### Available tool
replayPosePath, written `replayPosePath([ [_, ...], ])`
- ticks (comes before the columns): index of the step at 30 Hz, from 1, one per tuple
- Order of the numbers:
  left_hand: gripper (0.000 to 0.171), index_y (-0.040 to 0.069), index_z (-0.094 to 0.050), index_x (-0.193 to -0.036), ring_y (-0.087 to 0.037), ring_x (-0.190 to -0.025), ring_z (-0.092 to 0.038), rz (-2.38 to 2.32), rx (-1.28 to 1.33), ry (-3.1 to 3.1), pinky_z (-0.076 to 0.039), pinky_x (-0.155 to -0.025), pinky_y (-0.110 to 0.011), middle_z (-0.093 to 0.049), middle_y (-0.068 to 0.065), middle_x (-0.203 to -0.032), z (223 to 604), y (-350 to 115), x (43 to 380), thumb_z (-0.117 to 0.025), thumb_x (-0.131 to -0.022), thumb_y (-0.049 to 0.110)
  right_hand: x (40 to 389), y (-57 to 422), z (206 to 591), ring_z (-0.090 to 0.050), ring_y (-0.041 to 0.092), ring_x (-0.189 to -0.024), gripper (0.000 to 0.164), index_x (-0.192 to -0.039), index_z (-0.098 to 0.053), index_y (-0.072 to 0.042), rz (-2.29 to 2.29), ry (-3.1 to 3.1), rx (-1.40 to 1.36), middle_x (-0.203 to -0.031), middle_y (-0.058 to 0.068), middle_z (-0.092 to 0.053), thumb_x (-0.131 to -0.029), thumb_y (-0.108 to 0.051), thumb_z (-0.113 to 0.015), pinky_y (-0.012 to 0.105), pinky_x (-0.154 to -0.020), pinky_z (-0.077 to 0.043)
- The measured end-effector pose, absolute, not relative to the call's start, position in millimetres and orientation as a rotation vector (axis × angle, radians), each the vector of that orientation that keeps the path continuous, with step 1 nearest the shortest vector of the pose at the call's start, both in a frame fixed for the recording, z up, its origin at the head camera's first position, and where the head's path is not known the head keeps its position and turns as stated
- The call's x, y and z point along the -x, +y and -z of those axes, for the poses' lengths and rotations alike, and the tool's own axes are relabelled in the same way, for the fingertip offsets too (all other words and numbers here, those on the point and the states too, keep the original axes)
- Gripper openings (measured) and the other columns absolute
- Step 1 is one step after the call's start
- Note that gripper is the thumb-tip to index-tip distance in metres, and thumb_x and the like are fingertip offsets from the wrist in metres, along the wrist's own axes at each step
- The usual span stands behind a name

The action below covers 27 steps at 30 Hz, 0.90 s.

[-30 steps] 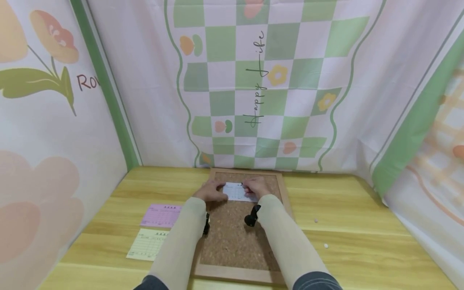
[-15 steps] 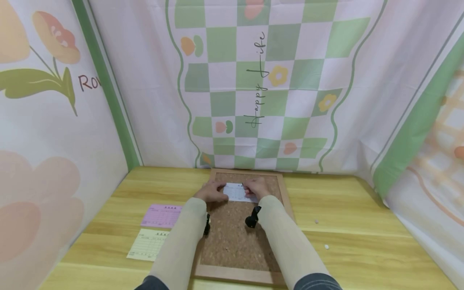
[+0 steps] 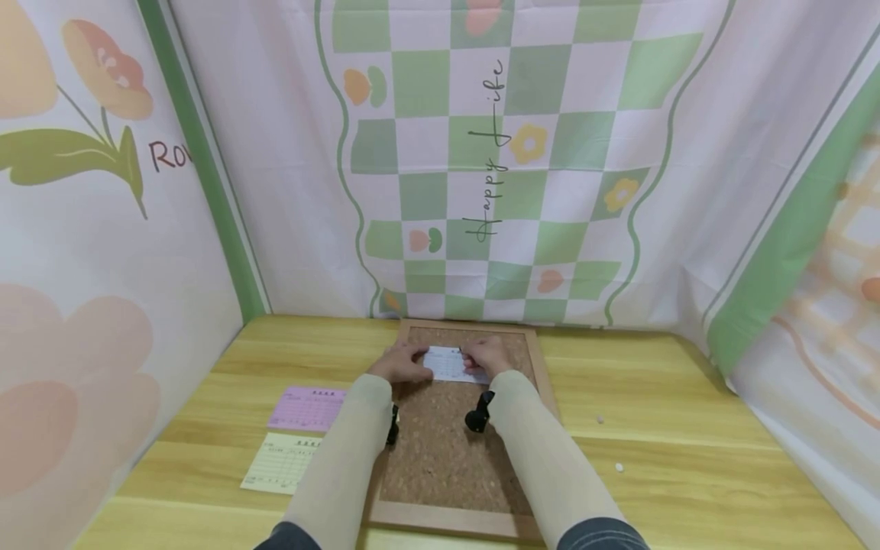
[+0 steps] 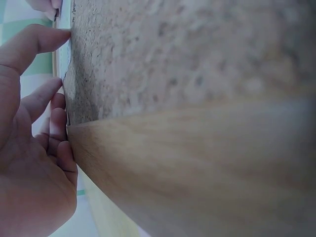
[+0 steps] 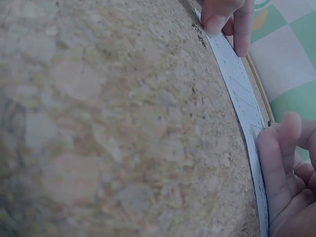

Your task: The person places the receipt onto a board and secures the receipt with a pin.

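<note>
A white printed slip [image 3: 443,363] lies on the upper part of the wood-framed cork board [image 3: 447,451]. At the slip's left end, my left hand [image 3: 399,363] presses with thumb and fingertip on its edges. The left wrist view shows that hand [image 4: 34,133] with fingers spread, others touching the board's frame [image 4: 187,133]. My right hand [image 3: 486,355] rests over the slip's right part, fingers curled, pinching a small dark object [image 3: 460,349] at the slip's top edge. Its kind is too small to tell. The right wrist view shows the slip [image 5: 242,98] between both hands.
Left of the board, a purple slip [image 3: 302,409] and a yellow slip [image 3: 275,462] lie on the wooden table [image 3: 660,389], partly behind the left sleeve. A small grey piece [image 3: 600,419] and a small white piece [image 3: 619,467] lie to the right. A patterned curtain [image 3: 522,191] hangs behind.
</note>
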<state>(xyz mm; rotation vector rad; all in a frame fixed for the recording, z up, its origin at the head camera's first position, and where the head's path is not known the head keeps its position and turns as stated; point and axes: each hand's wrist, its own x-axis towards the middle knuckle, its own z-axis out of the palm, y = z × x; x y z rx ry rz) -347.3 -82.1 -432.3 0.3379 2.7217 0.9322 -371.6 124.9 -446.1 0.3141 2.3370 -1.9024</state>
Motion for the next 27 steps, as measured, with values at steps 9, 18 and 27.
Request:
replayPosePath([
  [9,0.072,0.015,-0.05,-0.149,-0.033,-0.134,-0.037,-0.932,-0.349,2.724,-0.034,-0.109,-0.049,-0.041,-0.015,-0.149,433.2,-82.4,347.8,-0.074,-0.083,0.033,376.4,123.9,452.3,-0.058,0.009,-0.053,0.021,-0.108,-0.07,0.012,1.875,2.396,-0.332,-0.068,0.007,-0.062,-0.09,0.003,-0.063,0.023,-0.051,-0.054],
  [18,0.071,0.014,-0.05,-0.149,-0.035,-0.136,-0.036,-0.935,-0.342,2.73,-0.032,-0.11,-0.05,-0.04,-0.016,-0.15,431.4,-82.1,345.3,-0.073,-0.084,0.032,378.1,124.3,451.8,-0.059,0.011,-0.054,0.022,-0.109,-0.069,0.012,1.843,2.406,-0.319,-0.068,0.008,-0.063,-0.091,0.0,-0.063,0.024,-0.052,-0.054],
  [27,0.071,0.017,-0.05,-0.149,-0.035,-0.141,-0.031,-0.924,-0.326,2.726,-0.031,-0.111,-0.051,-0.037,-0.014,-0.155,431.2,-83.0,346.3,-0.073,-0.084,0.034,372.5,128.8,443.0,-0.062,0.013,-0.059,0.023,-0.107,-0.066,0.013,1.799,2.37,-0.215,-0.071,0.008,-0.063,-0.097,-0.007,-0.059,0.026,-0.058,-0.056],
])
